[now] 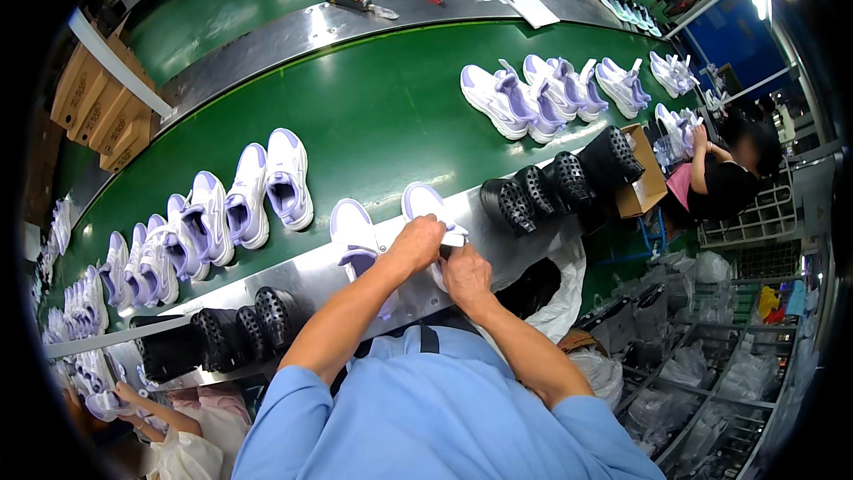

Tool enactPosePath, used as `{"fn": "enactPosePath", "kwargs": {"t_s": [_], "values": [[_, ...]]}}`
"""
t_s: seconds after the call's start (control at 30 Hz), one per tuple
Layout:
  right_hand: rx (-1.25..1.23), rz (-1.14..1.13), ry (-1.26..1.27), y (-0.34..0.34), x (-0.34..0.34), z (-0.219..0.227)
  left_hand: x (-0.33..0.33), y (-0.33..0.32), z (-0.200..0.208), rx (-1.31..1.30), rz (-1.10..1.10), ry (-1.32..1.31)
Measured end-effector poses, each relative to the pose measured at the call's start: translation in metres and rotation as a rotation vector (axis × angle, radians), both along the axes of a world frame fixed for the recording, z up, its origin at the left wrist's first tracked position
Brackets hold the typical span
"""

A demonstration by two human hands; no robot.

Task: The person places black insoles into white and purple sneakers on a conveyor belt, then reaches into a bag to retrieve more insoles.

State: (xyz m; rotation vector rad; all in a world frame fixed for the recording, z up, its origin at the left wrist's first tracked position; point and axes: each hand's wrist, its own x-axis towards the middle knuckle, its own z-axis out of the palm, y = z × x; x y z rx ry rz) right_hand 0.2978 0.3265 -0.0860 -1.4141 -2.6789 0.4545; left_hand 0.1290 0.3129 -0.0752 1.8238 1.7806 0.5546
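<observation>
A white and lavender sneaker (420,200) stands toe-away on the metal edge of the bench in front of me. My left hand (416,244) is closed over its upper, fingers at the lacing area. At the shoe's opening, my right hand (467,274) is closed beside a white flap (455,239) of the sneaker. A small dark patch shows between the hands; I cannot make out what it is. Just left of this shoe sits another sneaker (354,224), its heel partly hidden by my left forearm.
Sneakers (289,180) line the green belt (382,116) at left, and more (498,100) stand at far right. Black perforated foot-shaped forms (508,204) lie along the near edge, beside a cardboard box (641,173). Co-workers handle shoes at both sides. A wire rack (711,373) holds plastic bags.
</observation>
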Motion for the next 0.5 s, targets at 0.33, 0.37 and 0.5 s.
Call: {"fn": "enactPosePath", "kwargs": {"t_s": [0.33, 0.37, 0.5], "values": [[-0.128, -0.054, 0.223, 0.039, 0.017, -0.004, 0.044, -0.021, -0.008, -0.157, 0.652, -0.378], [-0.147, -0.094, 0.105, 0.042, 0.011, -0.008, 0.052, -0.017, -0.015, -0.154, 0.768, -0.312], [-0.098, -0.073, 0.054, 0.050, -0.004, -0.017, 0.057, -0.016, -0.027, -0.162, 0.865, -0.276]]}}
